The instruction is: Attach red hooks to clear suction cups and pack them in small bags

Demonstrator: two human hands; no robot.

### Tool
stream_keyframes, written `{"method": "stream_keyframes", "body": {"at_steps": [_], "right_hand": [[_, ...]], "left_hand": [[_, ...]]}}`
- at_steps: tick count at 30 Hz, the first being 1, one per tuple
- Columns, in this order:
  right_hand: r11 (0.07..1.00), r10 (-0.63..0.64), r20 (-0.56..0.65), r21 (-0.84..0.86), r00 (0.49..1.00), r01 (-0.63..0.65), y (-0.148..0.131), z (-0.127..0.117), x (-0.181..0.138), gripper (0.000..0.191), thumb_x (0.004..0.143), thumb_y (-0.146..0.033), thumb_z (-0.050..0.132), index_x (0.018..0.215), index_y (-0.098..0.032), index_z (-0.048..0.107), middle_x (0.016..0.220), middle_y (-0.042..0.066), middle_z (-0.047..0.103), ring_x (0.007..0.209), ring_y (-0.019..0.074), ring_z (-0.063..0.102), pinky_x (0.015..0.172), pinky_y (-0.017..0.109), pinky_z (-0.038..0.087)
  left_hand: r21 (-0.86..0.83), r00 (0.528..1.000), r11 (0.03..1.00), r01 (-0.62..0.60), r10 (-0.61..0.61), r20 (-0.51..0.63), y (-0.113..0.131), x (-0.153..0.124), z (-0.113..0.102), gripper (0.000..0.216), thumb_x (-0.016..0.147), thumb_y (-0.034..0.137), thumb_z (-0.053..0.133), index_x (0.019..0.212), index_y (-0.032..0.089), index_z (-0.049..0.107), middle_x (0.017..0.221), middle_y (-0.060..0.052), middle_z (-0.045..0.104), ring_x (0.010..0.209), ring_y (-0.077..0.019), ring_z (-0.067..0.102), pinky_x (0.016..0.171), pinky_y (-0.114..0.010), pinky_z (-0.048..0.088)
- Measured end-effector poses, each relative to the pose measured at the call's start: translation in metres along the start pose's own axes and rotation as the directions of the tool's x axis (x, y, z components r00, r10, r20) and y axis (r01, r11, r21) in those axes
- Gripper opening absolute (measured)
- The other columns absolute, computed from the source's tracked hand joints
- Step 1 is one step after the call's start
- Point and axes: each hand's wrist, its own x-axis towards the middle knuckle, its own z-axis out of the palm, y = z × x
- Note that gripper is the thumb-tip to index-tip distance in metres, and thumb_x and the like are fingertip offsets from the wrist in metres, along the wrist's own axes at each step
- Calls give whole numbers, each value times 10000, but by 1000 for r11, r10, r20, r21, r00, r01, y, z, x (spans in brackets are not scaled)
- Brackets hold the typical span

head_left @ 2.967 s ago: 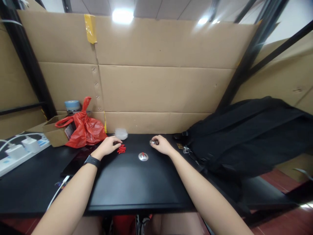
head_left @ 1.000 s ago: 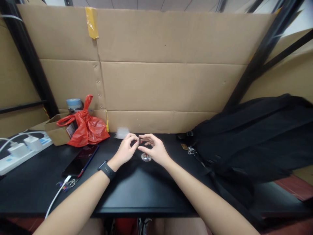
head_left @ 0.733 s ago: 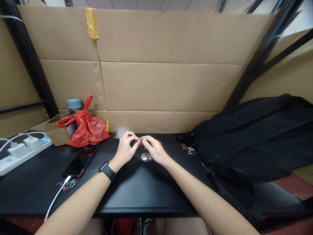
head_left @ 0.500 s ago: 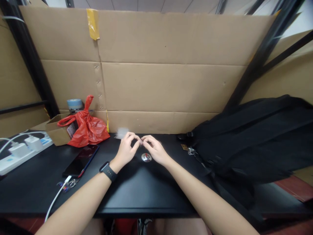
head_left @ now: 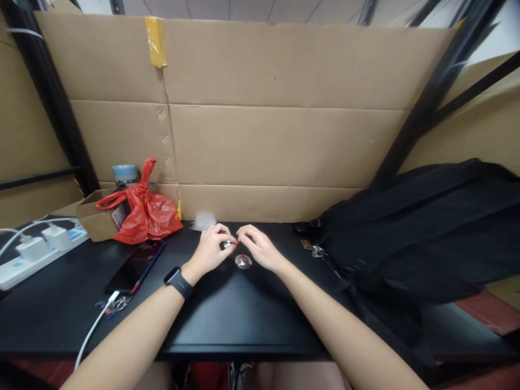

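head view: the small metal disc, edge-on between both hands' fingertips a moment ago, now shows its bright face, pinched in the left hand. a red piece projects beside it toward the right hand, whose fingertips are drawn together, though whether they grip it cannot be told; this suggests joint handling of both parts, just beyond the second disc on the black table.

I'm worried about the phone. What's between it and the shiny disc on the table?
In the head view, the left hand and the dark watch come between the phone and the disc.
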Motion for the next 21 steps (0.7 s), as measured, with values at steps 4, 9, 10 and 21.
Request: {"method": "stream_keyframes", "body": {"at_steps": [4,9,10,21], "right_hand": [[980,61,226,-200,972,-15,8,-12,-3,150,832,-328,655,874,-184,650,766,11,654,644,135,576,631,254,444],[982,126,388,-177,913,-61,18,-13,-5,58,803,-219,646,819,-167,667,702,24,701,621,140,630,607,234,461],[984,139,391,-160,910,-82,19,-12,-4,53,807,-207,635,805,-164,666,690,28,708,623,143,643,611,235,471],[838,293,144,437,945,-326,17,8,-3,359,770,-495,720,883,-172,610,1058,88,694,756,182,735,667,322,614]], "left_hand": [[83,997,993,78,-78,-2,-7,1,-5,120,885,308,653,928,307,765,955,-16,669,945,-197,594,823,-324,400],[124,984,978,167,-174,47,-8,1,-11,162,910,321,601,866,265,747,932,-1,743,922,-203,627,811,-314,386],[124,981,976,180,-188,57,-7,1,-11,181,915,320,586,843,255,738,911,3,748,898,-199,634,798,-308,387],[-169,967,952,254,-243,80,-5,0,-1,166,891,337,567,869,237,698,881,2,758,827,-179,702,731,-271,482]]}}
